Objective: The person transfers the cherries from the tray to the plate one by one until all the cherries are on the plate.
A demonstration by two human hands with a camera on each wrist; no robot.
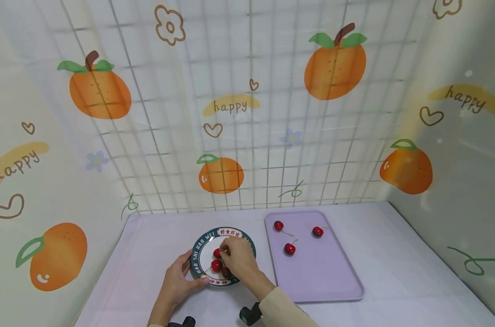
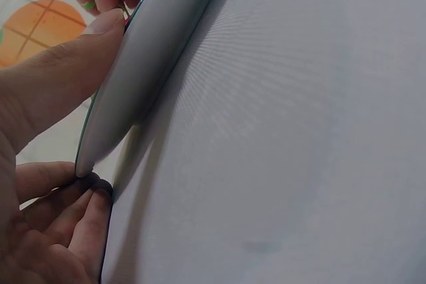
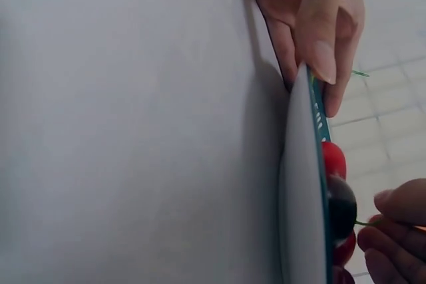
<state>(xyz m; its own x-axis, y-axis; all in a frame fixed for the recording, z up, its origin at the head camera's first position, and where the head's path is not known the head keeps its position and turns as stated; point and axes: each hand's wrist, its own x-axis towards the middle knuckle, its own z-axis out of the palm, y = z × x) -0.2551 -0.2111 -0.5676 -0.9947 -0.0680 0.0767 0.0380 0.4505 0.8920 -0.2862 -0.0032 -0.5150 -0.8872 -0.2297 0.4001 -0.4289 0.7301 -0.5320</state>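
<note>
A white plate with a dark green lettered rim (image 1: pixel 196 265) lies on the table, bearing several red cherries (image 1: pixel 216 265). My left hand (image 1: pixel 177 280) grips the plate's left edge, its thumb on the rim and its fingers at the outer side; the left wrist view shows the plate's pale underside (image 2: pixel 150 51) beside that thumb. Over the plate, my right hand (image 1: pixel 239 259) pinches a thin green cherry stem (image 3: pixel 365 223) between thumb and fingers. That stem reaches toward a dark cherry (image 3: pixel 341 211) at the plate's edge. From the head view, the right hand hides part of the plate.
To the right of the plate lies a lilac tray (image 1: pixel 312 277) with three stemmed cherries toward its far end, one of them a red cherry (image 1: pixel 290 249). A white cloth covers the table (image 1: pixel 157 227). Behind it hangs a curtain printed with oranges (image 1: pixel 221 175) before a wire grid.
</note>
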